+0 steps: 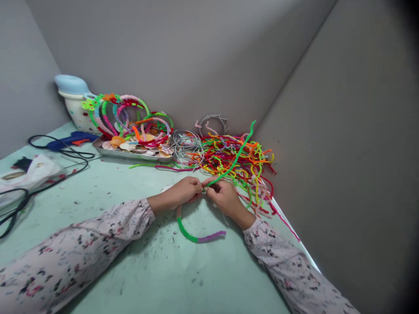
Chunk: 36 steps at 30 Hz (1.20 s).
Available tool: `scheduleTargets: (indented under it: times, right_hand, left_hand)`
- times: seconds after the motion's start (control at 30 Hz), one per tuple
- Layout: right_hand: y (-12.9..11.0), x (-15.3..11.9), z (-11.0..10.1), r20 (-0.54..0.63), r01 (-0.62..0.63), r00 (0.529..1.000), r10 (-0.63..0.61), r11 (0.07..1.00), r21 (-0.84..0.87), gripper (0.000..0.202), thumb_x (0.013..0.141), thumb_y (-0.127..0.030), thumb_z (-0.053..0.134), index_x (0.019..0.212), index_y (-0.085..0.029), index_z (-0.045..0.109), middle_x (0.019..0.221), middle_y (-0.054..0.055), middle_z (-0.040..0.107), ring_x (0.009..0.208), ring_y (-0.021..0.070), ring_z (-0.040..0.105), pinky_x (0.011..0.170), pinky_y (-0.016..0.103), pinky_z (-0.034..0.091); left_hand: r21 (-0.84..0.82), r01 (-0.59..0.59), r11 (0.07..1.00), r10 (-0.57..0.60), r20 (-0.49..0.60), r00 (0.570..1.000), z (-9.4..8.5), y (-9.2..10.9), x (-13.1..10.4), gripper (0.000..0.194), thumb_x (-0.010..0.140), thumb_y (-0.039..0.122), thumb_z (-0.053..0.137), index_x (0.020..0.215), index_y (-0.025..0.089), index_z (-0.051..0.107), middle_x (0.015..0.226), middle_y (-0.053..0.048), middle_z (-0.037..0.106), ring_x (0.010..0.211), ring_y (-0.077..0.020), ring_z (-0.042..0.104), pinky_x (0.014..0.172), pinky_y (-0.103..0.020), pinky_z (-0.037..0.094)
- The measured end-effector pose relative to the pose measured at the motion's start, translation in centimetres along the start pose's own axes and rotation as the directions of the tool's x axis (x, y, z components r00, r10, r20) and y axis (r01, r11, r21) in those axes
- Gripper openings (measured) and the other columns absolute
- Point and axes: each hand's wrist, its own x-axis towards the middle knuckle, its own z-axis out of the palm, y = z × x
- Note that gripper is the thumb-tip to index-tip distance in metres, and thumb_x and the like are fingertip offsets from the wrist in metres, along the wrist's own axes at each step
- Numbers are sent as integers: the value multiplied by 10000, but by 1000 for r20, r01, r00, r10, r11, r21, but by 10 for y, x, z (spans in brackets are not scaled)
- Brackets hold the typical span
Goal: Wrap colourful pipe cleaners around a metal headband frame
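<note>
My left hand (182, 192) is closed in a pinch, level with my right hand (226, 201), and their fingertips meet. From under my left hand hangs a curved hoop (186, 234) wrapped in fuzzy pipe cleaner, pink near the hand, then green, then purple at its free end. A bright green pipe cleaner (238, 153) runs from between the fingertips of my right hand up and to the right. Its lower end meets the hoop's hidden part at the pinch, where the fingers cover the join. A thin bare wire seems to show below my right hand.
Behind my hands lie a heap of coloured pipe cleaners (225, 152) and coils of grey wire (187, 146). Farther left, a metal tray (140, 155) holds shells and wrapped hoops. A white jar (77, 111), black cable (87, 162) and plastic bag (46, 170) are also there.
</note>
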Motion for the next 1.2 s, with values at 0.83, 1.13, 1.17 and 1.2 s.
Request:
scheduleTargets:
  times: [0.83, 1.13, 1.17, 1.2]
  right_hand:
    - [0, 3, 2, -4, -152, 987, 159, 954, 259, 148, 711, -195, 570, 820, -154, 661, 619, -11, 597, 550, 118, 529, 540, 235, 427]
    - [9, 3, 3, -3, -182, 981, 194, 927, 327, 186, 763, -246, 554, 898, -159, 648, 612, -9, 593, 548, 132, 551, 516, 240, 428]
    - [9, 3, 3, -5, -181, 981, 193, 927, 330, 185, 765, -247, 552, 900, -160, 646, 615, -9, 593, 548, 132, 551, 514, 240, 428]
    - [9, 3, 3, -6, -180, 981, 193, 926, 333, 184, 766, -246, 550, 901, -162, 644, 614, -10, 591, 546, 131, 549, 511, 239, 427]
  left_hand:
    - [92, -34, 995, 36, -18, 999, -1, 6, -5, 73, 677, 205, 536, 734, 160, 532, 483, 45, 453, 411, -78, 362, 409, -205, 239]
    - [68, -88, 994, 89, -20, 996, 0, 0, -2, 65, 683, 195, 540, 733, 154, 539, 511, 40, 460, 422, -71, 367, 414, -200, 257]
    - [73, -88, 993, 90, -25, 996, 0, 0, -3, 68, 688, 200, 541, 738, 154, 542, 518, 38, 462, 423, -72, 370, 414, -201, 259]
    - [81, -85, 993, 88, -30, 996, 0, 1, -3, 72, 693, 204, 540, 743, 154, 546, 525, 37, 462, 425, -73, 375, 415, -201, 263]
